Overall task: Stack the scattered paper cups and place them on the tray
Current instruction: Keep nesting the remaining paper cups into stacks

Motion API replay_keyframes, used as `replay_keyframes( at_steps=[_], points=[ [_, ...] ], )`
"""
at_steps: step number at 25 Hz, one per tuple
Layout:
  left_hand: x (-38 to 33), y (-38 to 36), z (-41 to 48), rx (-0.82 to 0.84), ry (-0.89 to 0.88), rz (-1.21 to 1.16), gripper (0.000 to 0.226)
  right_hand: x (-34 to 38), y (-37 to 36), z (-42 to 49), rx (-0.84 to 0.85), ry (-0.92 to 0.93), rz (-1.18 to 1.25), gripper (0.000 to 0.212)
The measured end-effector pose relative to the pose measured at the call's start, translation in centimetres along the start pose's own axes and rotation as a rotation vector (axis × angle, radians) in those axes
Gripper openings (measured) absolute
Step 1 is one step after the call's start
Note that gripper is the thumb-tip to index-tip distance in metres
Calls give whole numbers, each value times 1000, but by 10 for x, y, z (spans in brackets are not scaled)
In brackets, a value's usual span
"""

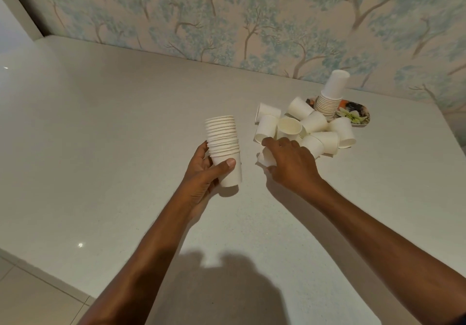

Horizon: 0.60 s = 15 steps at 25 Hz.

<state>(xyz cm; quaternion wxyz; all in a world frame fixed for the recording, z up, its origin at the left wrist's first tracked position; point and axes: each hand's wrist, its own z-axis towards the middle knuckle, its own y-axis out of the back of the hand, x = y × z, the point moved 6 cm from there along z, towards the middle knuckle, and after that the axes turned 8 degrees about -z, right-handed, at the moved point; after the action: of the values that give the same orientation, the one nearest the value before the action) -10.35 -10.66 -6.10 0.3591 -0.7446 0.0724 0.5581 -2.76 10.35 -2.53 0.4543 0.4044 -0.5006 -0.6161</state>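
The tabletop point(113, 128) is a smooth, pale stone-like slab with fine speckles and a slight sheen. It meets a wall covered in wallpaper point(227, 9) painted with soft blue-green trees on a beige ground. At the near left a strip of pale tiled floor point(30, 297) shows. The left hand point(209, 168) grips a stack of cups point(223, 148) near the middle of the tabletop, thumb across the front of the lowest cup and fingers wrapped behind. The cups are plain white paper, tapered, mouths up, their rolled rims forming a ribbed column that leans slightly left. Just to the right, the right hand point(290, 163) is curled palm down over a single cup point(266, 158) lying on its side, fingers bent around it at the near edge of the pile. Beyond that hand, the loose cups point(312, 123) lie tumbled together, touching and overlapping, most on their sides, one showing its cream-coloured inside. At the far right, touching the pile, sits a small oblong tray point(359, 116) with a dark glossy floral print. On it stands a second stack point(330, 98) of white paper cups, nested upside down, bases up.
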Motion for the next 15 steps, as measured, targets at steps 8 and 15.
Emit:
replay_keyframes(
  at_steps=[8,15],
  points=[
    [-7,-18,24,-103,-119,-93,98,-10,-14,-21,267,-165,769,77],
    [-6,-27,34,-109,-154,-52,104,-4,-8,-27,253,-155,974,73]
  ],
)
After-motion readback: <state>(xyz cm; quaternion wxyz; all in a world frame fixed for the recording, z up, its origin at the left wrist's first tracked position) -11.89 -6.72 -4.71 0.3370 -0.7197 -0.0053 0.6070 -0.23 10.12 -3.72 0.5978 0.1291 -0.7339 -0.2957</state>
